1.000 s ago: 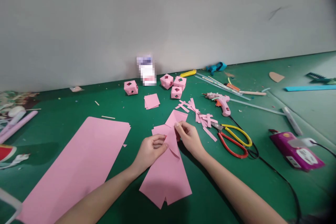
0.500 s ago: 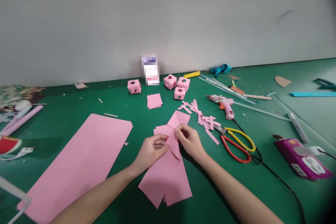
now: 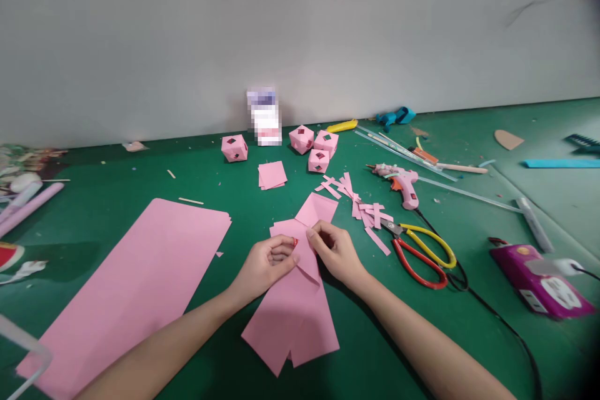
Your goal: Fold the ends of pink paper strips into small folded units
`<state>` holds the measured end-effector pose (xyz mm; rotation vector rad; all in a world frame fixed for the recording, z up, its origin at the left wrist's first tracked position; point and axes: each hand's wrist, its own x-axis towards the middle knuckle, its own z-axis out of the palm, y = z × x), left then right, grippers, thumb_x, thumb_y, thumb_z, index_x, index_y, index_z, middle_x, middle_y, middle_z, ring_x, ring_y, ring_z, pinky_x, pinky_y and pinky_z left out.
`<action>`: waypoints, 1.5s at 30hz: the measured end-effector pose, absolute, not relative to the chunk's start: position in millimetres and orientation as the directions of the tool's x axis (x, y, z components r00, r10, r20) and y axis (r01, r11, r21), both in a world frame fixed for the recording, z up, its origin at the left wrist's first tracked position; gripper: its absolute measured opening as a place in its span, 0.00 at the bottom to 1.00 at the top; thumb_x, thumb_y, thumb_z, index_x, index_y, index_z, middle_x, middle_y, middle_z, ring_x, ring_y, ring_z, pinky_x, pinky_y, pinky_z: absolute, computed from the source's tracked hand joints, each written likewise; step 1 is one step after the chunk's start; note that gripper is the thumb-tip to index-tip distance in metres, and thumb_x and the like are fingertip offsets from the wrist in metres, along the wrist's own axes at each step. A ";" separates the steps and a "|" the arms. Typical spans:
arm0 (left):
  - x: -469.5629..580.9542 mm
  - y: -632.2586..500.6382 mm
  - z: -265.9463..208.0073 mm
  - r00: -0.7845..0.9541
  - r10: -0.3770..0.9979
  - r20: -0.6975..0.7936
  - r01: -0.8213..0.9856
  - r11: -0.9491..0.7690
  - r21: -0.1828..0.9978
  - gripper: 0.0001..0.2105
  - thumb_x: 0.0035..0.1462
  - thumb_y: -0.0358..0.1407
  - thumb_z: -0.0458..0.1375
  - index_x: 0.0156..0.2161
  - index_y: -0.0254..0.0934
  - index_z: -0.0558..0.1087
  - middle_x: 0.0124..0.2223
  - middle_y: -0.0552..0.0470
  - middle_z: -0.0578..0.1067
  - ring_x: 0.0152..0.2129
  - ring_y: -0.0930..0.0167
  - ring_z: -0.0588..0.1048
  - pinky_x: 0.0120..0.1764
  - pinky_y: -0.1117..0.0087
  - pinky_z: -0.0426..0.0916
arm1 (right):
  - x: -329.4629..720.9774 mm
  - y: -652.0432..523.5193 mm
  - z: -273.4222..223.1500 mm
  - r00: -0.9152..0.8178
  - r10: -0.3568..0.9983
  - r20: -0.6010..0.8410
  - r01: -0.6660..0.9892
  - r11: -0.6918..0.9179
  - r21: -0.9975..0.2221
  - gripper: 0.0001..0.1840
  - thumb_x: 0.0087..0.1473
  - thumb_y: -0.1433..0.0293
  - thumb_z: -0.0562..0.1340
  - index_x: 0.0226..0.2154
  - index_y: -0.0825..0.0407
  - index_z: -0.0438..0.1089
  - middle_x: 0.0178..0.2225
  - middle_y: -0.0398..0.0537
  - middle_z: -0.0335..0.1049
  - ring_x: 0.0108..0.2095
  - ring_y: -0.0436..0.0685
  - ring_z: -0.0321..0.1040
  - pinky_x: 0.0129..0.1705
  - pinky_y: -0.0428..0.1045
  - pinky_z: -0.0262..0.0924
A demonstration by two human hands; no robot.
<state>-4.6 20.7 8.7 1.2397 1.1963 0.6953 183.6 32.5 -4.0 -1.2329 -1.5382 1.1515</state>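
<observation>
- Little has moved: the head view has shifted slightly, and the left index fingertip shows more fully.
- Right hand (image 3: 338, 251) pinches the folded pink paper flap (image 3: 307, 260), probably to steady it atop larger pink paper (image 3: 295, 328).
- Left hand (image 3: 260, 267) rests its thumb there; I cannot tell whether it grips.
- Scissors (image 3: 397, 231) and glue gun (image 3: 409, 187) lie rightward, seemingly for easy reach.
</observation>
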 end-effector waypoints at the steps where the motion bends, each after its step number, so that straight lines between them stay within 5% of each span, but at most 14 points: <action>1: -4.7 20.7 9.1 0.285 0.912 -0.296 0.176 0.254 0.951 0.15 0.52 0.39 0.68 0.43 0.35 0.75 0.32 0.52 0.79 0.31 0.68 0.79 0.36 0.70 0.71 | 183.5 32.2 -4.0 -0.186 0.981 0.058 0.221 0.100 -0.970 0.18 0.63 0.60 0.57 0.24 0.50 0.63 0.20 0.39 0.58 0.22 0.50 0.55 0.26 0.47 0.50; 14: -5.0 18.1 7.7 0.202 0.942 -0.268 0.055 0.263 0.963 0.19 0.52 0.42 0.69 0.46 0.36 0.72 0.30 0.55 0.78 0.29 0.70 0.78 0.36 0.72 0.69 | 182.7 31.8 -1.8 -0.249 0.968 0.039 0.242 0.101 -0.965 0.18 0.62 0.60 0.57 0.24 0.50 0.62 0.19 0.38 0.58 0.21 0.49 0.53 0.25 0.46 0.48; 22: -3.9 19.4 4.0 0.185 0.959 -0.216 -0.086 0.235 0.968 0.16 0.55 0.42 0.67 0.45 0.37 0.71 0.41 0.50 0.79 0.39 0.70 0.78 0.45 0.71 0.70 | 182.5 23.7 3.2 -0.343 0.937 0.069 0.323 0.187 -0.928 0.17 0.61 0.62 0.58 0.23 0.50 0.61 0.19 0.38 0.58 0.20 0.49 0.53 0.25 0.46 0.48; 33: -3.7 17.5 3.7 0.064 0.970 -0.233 -0.168 0.241 0.956 0.23 0.50 0.37 0.71 0.50 0.38 0.70 0.35 0.57 0.77 0.32 0.74 0.77 0.39 0.75 0.71 | 179.9 17.6 10.9 -0.513 0.859 0.000 0.305 0.182 -0.935 0.20 0.64 0.63 0.56 0.21 0.51 0.60 0.18 0.36 0.52 0.20 0.47 0.47 0.24 0.45 0.45; 45: -6.1 21.6 2.9 0.189 0.960 -0.208 -0.125 0.234 0.964 0.18 0.53 0.37 0.70 0.45 0.36 0.70 0.30 0.58 0.76 0.30 0.74 0.75 0.40 0.73 0.68 | 180.5 19.0 7.8 -0.466 0.885 -0.011 0.324 0.159 -0.932 0.20 0.64 0.62 0.55 0.21 0.49 0.56 0.17 0.36 0.52 0.20 0.48 0.48 0.24 0.46 0.44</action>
